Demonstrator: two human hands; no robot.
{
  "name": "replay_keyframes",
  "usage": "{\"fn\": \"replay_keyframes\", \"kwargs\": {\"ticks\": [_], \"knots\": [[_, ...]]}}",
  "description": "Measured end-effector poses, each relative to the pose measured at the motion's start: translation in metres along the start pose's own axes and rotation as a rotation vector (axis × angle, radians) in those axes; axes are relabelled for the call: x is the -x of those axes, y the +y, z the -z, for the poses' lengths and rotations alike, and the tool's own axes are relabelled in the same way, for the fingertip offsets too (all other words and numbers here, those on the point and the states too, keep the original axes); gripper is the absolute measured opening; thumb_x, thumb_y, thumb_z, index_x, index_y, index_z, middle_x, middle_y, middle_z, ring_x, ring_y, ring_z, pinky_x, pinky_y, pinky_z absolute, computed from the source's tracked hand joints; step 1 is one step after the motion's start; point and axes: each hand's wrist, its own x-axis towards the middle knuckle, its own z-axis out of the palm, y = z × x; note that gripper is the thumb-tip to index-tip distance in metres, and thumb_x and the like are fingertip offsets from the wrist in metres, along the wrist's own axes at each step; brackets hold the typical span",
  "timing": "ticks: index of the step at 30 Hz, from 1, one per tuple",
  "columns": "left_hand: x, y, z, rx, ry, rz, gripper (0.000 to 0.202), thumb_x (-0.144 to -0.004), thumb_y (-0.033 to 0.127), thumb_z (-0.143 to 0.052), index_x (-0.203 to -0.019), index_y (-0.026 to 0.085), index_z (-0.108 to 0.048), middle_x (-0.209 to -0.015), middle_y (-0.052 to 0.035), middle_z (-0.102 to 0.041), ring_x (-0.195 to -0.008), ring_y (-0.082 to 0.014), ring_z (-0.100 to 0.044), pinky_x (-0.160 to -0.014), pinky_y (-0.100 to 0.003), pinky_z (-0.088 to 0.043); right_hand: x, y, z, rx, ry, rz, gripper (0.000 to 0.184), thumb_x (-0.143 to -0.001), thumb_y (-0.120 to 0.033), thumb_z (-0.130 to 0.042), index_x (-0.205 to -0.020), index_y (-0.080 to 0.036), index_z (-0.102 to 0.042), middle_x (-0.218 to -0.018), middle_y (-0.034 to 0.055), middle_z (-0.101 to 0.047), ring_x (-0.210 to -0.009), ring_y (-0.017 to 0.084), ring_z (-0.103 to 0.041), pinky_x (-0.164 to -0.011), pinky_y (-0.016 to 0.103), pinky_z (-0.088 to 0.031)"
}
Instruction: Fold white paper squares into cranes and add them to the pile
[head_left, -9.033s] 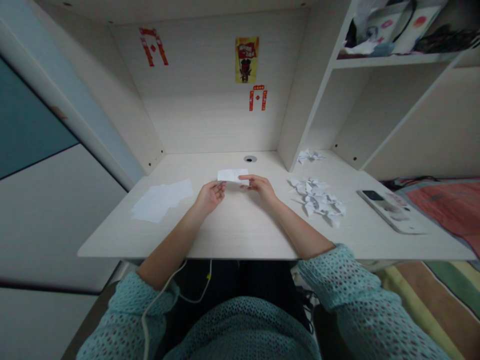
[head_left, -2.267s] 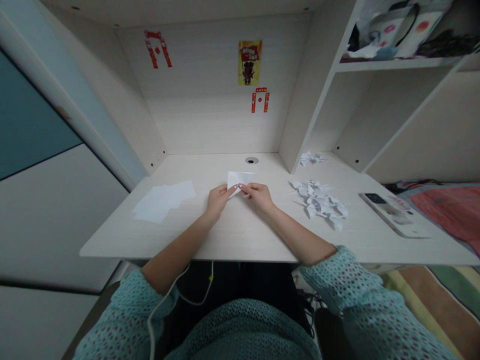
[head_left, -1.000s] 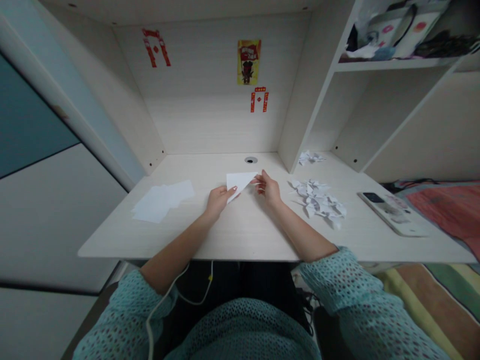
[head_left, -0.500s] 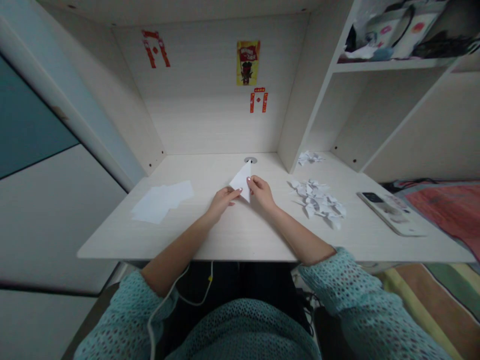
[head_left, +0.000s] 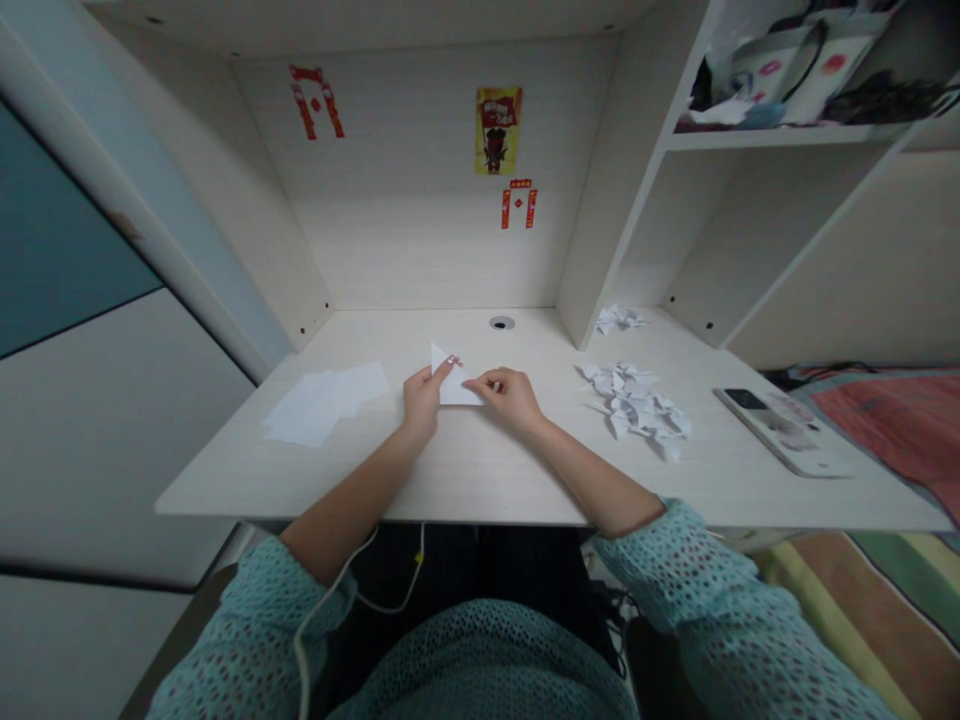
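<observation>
Between my hands, just above or on the desk, is a white sheet of paper [head_left: 455, 390] folded into a triangle. My left hand [head_left: 424, 395] grips its left side, thumb over the front face. At the right corner, my right hand [head_left: 511, 393] pinches the paper between thumb and fingers. A spread of flat white paper sheets [head_left: 322, 400] lies to the left of my left hand. On the right is a pile of folded white paper pieces [head_left: 634, 405], with a smaller cluster of folded paper [head_left: 619, 318] behind it, by the shelf upright.
A white phone-shaped case or box [head_left: 780, 432] lies at the right of the desk [head_left: 480, 480]. A round cable hole [head_left: 502, 323] sits near the back panel. A shelf upright [head_left: 622, 200] rises at the back right. A white cable [head_left: 307, 620] hangs by my left arm.
The folded paper has turned, its point moving from upper right to upper left. My left hand has shifted left and now stands more upright; my right hand has moved slightly left and down.
</observation>
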Motion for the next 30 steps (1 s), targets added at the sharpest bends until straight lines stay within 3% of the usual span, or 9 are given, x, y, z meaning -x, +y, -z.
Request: {"fn": "replay_keyframes", "kwargs": {"ticks": [4, 19, 25, 30], "knots": [[-0.008, 0.003, 0.004, 0.074, 0.111, -0.030, 0.028, -0.062, 0.033, -0.074, -0.080, 0.013, -0.070, -0.090, -0.0082, -0.070, -0.081, -0.0164, -0.063, -0.078, -0.028, -0.046, 0.000, -0.001, 0.002, -0.043, -0.032, -0.019, 0.036, -0.077, -0.053, -0.055, -0.065, -0.022, -0.069, -0.066, 0.0030, -0.067, -0.059, 0.015, -0.052, -0.058, 0.027, -0.034], [-0.009, 0.000, 0.006, 0.043, 0.115, -0.008, 0.036, -0.061, 0.038, -0.074, -0.084, 0.012, -0.070, -0.086, -0.0093, -0.070, -0.077, -0.0180, -0.064, -0.072, -0.029, -0.048, -0.006, 0.009, 0.012, 0.233, 0.088, -0.103, 0.052, -0.068, -0.069, -0.055, -0.049, -0.021, -0.063, -0.050, 0.0022, -0.061, -0.048, 0.012, -0.048, -0.054, 0.027, -0.027], [-0.010, 0.000, 0.006, 0.056, 0.150, 0.010, 0.035, -0.061, 0.037, -0.074, -0.086, 0.012, -0.070, -0.087, -0.0087, -0.070, -0.080, -0.0182, -0.064, -0.073, -0.028, -0.048, -0.007, 0.006, 0.014, 0.127, 0.001, -0.031, 0.047, -0.077, -0.061, -0.052, -0.054, -0.021, -0.065, -0.055, 0.0013, -0.062, -0.051, 0.013, -0.049, -0.056, 0.026, -0.029], [-0.010, -0.001, 0.005, 0.071, 0.156, 0.010, 0.037, -0.060, 0.037, -0.075, -0.087, 0.012, -0.070, -0.087, -0.0087, -0.070, -0.078, -0.0173, -0.063, -0.071, -0.027, -0.047, -0.007, 0.006, 0.013, 0.127, 0.020, -0.026, 0.044, -0.081, -0.054, -0.050, -0.055, -0.021, -0.063, -0.057, 0.0018, -0.062, -0.055, 0.014, -0.050, -0.058, 0.026, -0.030]]}}
